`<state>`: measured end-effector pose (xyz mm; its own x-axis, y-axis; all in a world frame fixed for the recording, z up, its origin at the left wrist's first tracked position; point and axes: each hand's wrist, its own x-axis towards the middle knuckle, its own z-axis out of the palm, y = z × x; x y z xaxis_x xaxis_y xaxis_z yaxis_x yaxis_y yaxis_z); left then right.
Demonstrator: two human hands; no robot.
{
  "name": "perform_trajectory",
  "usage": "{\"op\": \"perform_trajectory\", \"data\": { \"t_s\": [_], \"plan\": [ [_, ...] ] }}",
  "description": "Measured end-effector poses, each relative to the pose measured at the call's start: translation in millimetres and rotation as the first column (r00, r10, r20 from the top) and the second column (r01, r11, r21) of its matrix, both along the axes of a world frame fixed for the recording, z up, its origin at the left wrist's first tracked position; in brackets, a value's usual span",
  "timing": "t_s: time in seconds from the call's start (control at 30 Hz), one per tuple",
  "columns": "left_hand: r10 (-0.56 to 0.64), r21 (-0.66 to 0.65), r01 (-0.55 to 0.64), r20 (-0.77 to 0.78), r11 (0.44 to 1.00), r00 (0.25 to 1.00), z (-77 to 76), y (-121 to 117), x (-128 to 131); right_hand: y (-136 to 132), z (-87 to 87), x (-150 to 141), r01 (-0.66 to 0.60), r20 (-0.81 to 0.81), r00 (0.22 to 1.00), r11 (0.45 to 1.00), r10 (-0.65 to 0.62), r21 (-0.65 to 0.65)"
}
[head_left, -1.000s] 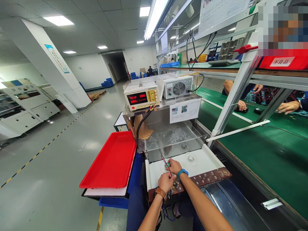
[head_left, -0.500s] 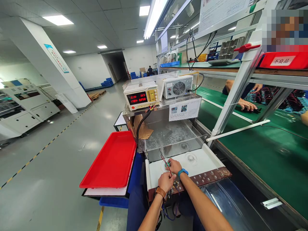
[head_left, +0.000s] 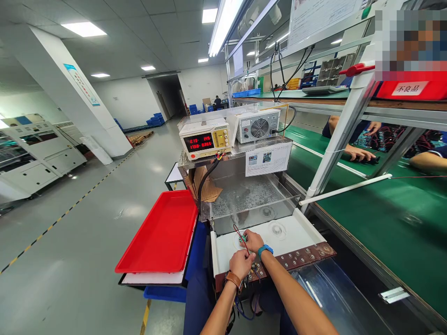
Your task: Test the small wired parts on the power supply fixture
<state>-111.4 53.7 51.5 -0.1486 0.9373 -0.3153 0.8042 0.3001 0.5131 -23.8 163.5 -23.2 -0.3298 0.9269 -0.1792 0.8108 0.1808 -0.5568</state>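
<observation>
A small green circuit board (head_left: 242, 238) is pinched in the fingers of my right hand (head_left: 253, 241), over the white tray surface. Thin red and dark wires (head_left: 237, 228) loop up from the board. My left hand (head_left: 240, 264), just nearer to me, is closed on the lower part of these wires beside the brown terminal strip (head_left: 293, 259). The strip carries rows of metal studs. Its left end, with clips and cables, is partly covered by my left hand. Below it hang blue and black cables (head_left: 244, 314).
A power supply (head_left: 204, 140) with red digits stands on a metal shelf, beside a grey unit with a fan (head_left: 259, 126). A red tray (head_left: 160, 232) lies at the left. On the right runs a green conveyor belt (head_left: 391, 223), where another person's hand (head_left: 359, 152) rests on a dark item.
My hands stay in place with the board and wires. The power supply's digits differ slightly. Another person's forearm has come further into view at the right edge.
</observation>
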Motion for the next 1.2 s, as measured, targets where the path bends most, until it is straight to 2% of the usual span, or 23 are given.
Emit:
{"op": "perform_trajectory", "data": {
  "t_s": [0.67,1.2],
  "plan": [
    [0.001,-0.003,-0.001,-0.004,1.000,1.000,-4.9,0.5,-0.7,-1.4,2.5,0.1,0.015,-0.015,1.000,1.000,-0.015,0.003],
    [0.011,0.001,-0.011,-0.007,1.000,1.000,-1.7,-0.5,0.4,0.4,-2.4,-0.2,0.008,-0.021,1.000,1.000,-0.008,0.019]
  ]
}}
